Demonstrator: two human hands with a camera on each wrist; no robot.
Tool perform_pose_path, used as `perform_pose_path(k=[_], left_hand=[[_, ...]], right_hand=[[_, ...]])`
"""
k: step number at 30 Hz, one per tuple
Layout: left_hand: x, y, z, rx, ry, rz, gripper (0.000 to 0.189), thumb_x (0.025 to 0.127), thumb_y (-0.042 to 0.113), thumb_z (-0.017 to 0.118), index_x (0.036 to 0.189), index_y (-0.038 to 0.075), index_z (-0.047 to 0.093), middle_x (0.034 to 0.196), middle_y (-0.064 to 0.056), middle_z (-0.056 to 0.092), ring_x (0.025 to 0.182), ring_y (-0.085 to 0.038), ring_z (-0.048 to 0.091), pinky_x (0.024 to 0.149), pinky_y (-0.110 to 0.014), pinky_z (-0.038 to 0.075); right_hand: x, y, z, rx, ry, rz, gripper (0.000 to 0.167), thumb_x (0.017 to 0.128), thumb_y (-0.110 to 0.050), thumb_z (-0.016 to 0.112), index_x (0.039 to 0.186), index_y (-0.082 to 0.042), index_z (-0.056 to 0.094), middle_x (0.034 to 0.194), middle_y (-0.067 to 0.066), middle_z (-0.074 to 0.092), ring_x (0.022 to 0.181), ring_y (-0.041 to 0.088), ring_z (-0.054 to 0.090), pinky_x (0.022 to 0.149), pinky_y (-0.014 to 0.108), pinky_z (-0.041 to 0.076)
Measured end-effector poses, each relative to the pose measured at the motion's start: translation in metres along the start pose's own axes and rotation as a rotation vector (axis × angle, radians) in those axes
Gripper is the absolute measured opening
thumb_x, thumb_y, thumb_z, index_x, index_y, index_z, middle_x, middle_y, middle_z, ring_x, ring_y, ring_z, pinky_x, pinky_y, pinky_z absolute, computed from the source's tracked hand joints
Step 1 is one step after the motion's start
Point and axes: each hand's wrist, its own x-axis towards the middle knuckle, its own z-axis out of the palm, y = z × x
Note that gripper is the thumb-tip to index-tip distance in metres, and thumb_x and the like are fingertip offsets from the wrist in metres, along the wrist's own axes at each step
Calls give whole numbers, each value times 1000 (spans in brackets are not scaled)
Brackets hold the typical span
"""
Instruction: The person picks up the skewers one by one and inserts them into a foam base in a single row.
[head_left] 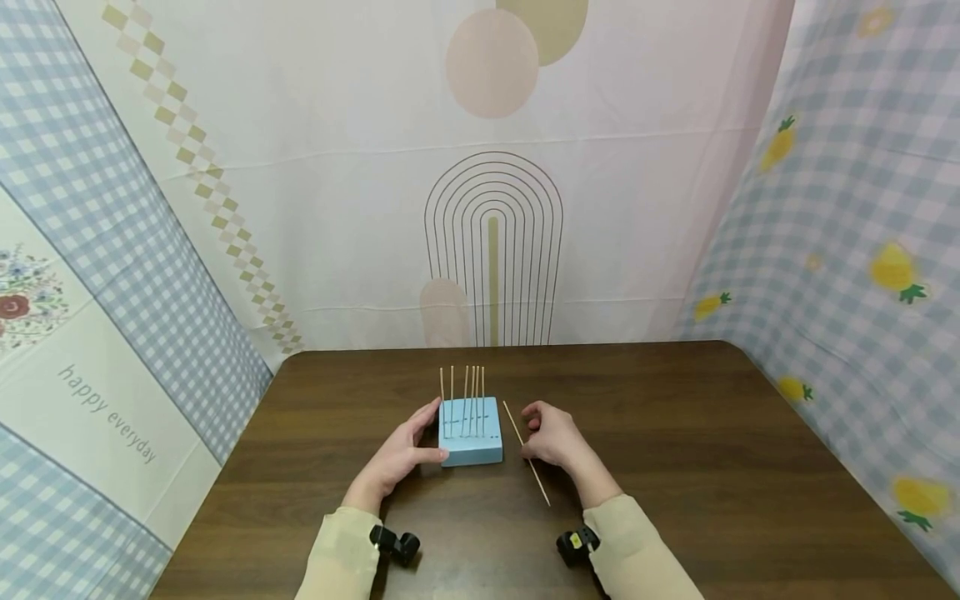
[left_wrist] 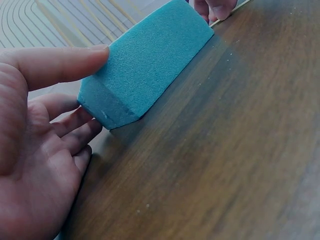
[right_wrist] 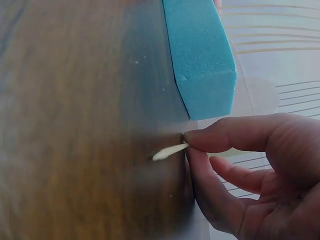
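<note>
A light blue foam block (head_left: 476,457) rests on the table, with several thin wooden sticks (head_left: 452,387) standing upright in its top. My left hand (head_left: 397,458) holds the block at its left end; in the left wrist view the thumb (left_wrist: 75,65) lies on its front face and the fingers are at its side. Right of the block, my right hand (head_left: 557,437) pinches a loose wooden stick (head_left: 537,477) between thumb and fingertips, low over the table. The right wrist view shows one tip of this stick (right_wrist: 170,151) jutting out of the pinch.
The brown wooden table (head_left: 690,467) reaches back to a patterned cloth (head_left: 360,233). Checked cloths hang at left and right (head_left: 832,275). Small dark holes show on the block's top. A black wrist camera (head_left: 395,545) sits at each sleeve cuff.
</note>
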Motion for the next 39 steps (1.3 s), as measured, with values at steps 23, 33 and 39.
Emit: perform_pose_path(k=[23, 33, 39], left_hand=[[2, 2, 1, 14, -6, 13, 97, 89, 9, 82, 169, 4, 28, 176, -18, 22, 163, -36, 15, 128, -56, 14], [2, 0, 1, 15, -3, 12, 97, 89, 9, 82, 169, 4, 28, 176, -17, 22, 163, -35, 14, 129, -55, 13], [0, 1, 1, 14, 3, 6, 97, 89, 9, 83, 169, 4, 28, 176, -18, 22, 163, -36, 15, 128, -56, 14]], right_hand=[[0, 2, -10, 316, -137, 25, 51, 93, 14, 63, 142, 0, 61, 102, 16, 67, 77, 24, 62, 63, 37, 59], [1, -5, -15, 414, -90, -13, 32, 103, 2, 63, 134, 12, 63, 116, 26, 69, 93, 28, 71, 81, 40, 64], [1, -9, -19, 503, -114, -54, 24, 109, -7, 57, 131, 0, 61, 114, 28, 70, 99, 38, 73, 76, 45, 65]])
